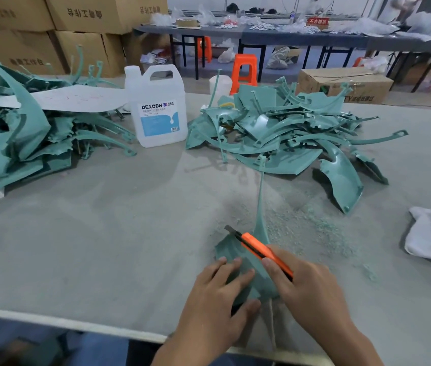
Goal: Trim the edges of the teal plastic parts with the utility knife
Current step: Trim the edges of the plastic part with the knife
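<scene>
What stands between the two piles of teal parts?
A white jug stands between the left pile and the right pile, as the head view shows.

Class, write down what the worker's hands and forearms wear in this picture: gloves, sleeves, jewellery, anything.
The left hand and right hand wear no gloves and no rings. No watch or band shows at either wrist. Both forearms are uncovered down to the picture's bottom edge; no sleeve is in view.

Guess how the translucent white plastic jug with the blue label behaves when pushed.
The translucent white plastic jug looks squat and broad-based, so it likely slides rather than tips. Fill level isn't visible, so weight is uncertain. Its moulded handle should lift securely.
</scene>
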A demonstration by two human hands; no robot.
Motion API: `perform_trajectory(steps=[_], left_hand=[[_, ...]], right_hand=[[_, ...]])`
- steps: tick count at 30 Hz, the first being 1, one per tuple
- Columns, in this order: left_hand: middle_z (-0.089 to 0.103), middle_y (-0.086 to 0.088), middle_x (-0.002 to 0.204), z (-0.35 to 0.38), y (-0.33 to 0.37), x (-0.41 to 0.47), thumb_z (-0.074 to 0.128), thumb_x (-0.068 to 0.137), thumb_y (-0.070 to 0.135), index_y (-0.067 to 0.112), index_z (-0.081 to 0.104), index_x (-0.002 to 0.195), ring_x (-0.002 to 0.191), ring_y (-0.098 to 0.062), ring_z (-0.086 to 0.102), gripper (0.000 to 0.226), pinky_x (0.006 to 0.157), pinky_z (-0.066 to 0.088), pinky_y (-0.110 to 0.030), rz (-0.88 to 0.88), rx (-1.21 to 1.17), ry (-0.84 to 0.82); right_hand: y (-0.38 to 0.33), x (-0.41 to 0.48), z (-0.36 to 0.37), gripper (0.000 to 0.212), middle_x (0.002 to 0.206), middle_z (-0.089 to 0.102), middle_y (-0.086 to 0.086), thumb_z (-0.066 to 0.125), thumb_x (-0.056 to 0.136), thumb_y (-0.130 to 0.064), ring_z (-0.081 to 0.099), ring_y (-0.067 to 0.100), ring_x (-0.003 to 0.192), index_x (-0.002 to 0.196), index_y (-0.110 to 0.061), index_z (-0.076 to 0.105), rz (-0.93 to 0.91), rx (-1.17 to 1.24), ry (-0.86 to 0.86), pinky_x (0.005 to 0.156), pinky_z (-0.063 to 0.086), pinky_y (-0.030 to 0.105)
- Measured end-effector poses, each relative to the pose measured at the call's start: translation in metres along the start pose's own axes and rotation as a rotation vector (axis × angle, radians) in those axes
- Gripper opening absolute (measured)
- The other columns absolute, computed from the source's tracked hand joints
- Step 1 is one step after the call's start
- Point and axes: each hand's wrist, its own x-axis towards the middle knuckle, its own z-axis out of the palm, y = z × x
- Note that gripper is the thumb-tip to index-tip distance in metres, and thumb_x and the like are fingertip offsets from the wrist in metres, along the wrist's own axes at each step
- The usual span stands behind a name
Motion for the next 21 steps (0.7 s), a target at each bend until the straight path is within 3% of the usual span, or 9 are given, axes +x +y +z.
perform_trajectory(steps=[5, 8, 10, 12, 15, 18, 21], left_hand=[[0.067, 0.000, 0.128, 0.000, 0.023, 0.010, 0.044, 0.087, 0.058, 0.024, 0.072, 0.121, 0.117, -0.023, 0.063, 0.056, 0.100, 0.052, -0.032, -0.035, 0.049, 0.059], [0.055, 0.003, 0.141, 0.003, 0.040, 0.018, 0.043, 0.094, 0.058, 0.019, 0.054, 0.141, 0.133, -0.011, 0.045, 0.062, 0.115, 0.033, -0.026, -0.011, -0.313, -0.017], [0.061, 0.004, 0.131, 0.001, 0.040, 0.020, 0.052, 0.097, 0.043, 0.019, 0.060, 0.133, 0.124, -0.010, 0.050, 0.044, 0.110, 0.035, -0.022, 0.056, -0.368, -0.015], [0.065, 0.001, 0.120, 0.002, 0.030, 0.019, 0.062, 0.094, 0.029, 0.018, 0.069, 0.119, 0.113, -0.016, 0.056, 0.028, 0.103, 0.042, -0.023, 0.053, -0.296, 0.118], [0.064, -0.005, 0.119, 0.007, 0.014, 0.019, 0.071, 0.085, 0.031, 0.025, 0.071, 0.117, 0.105, -0.025, 0.061, 0.033, 0.093, 0.051, -0.035, -0.064, -0.047, 0.211], [0.065, -0.005, 0.118, 0.013, 0.010, 0.020, 0.065, 0.085, 0.040, 0.027, 0.072, 0.118, 0.102, -0.028, 0.062, 0.036, 0.085, 0.054, -0.040, -0.138, 0.022, 0.213], [0.067, 0.002, 0.114, 0.016, 0.011, 0.020, 0.051, 0.090, 0.043, 0.025, 0.071, 0.119, 0.097, -0.024, 0.062, 0.040, 0.081, 0.047, -0.036, -0.084, 0.120, 0.208]], right_hand=[[0.004, -0.008, 0.002, 0.030, 0.061, 0.061, -0.016, 0.051, 0.090, -0.058, 0.066, 0.016, 0.069, 0.119, -0.054, 0.058, 0.068, 0.107, 0.060, 0.058, 0.045, 0.030], [0.009, -0.011, -0.002, 0.030, 0.061, 0.060, -0.020, 0.052, 0.088, -0.057, 0.065, 0.018, 0.068, 0.118, -0.062, 0.046, 0.132, 0.151, 0.134, 0.060, 0.043, 0.031], [0.016, -0.012, -0.007, 0.028, 0.065, 0.064, -0.013, 0.054, 0.090, -0.055, 0.065, 0.022, 0.070, 0.117, -0.060, 0.052, 0.162, 0.154, 0.150, 0.062, 0.044, 0.033], [0.020, -0.014, -0.010, 0.025, 0.068, 0.066, -0.010, 0.056, 0.091, -0.053, 0.066, 0.024, 0.072, 0.116, -0.053, 0.062, 0.180, 0.154, 0.138, 0.063, 0.046, 0.035], [0.019, -0.017, -0.011, 0.031, 0.065, 0.062, -0.018, 0.050, 0.087, -0.061, 0.063, 0.013, 0.066, 0.113, -0.052, 0.064, 0.174, 0.173, 0.120, 0.061, 0.047, 0.030], [0.015, -0.019, -0.009, 0.047, 0.072, 0.066, -0.014, 0.036, 0.081, -0.073, 0.065, 0.013, 0.070, 0.117, -0.055, 0.060, 0.149, 0.177, 0.054, 0.065, 0.051, 0.032], [0.013, -0.018, -0.005, 0.030, 0.078, 0.069, -0.012, 0.045, 0.088, -0.064, 0.067, 0.014, 0.075, 0.118, -0.063, 0.053, 0.144, 0.135, 0.019, 0.068, 0.052, 0.031]])
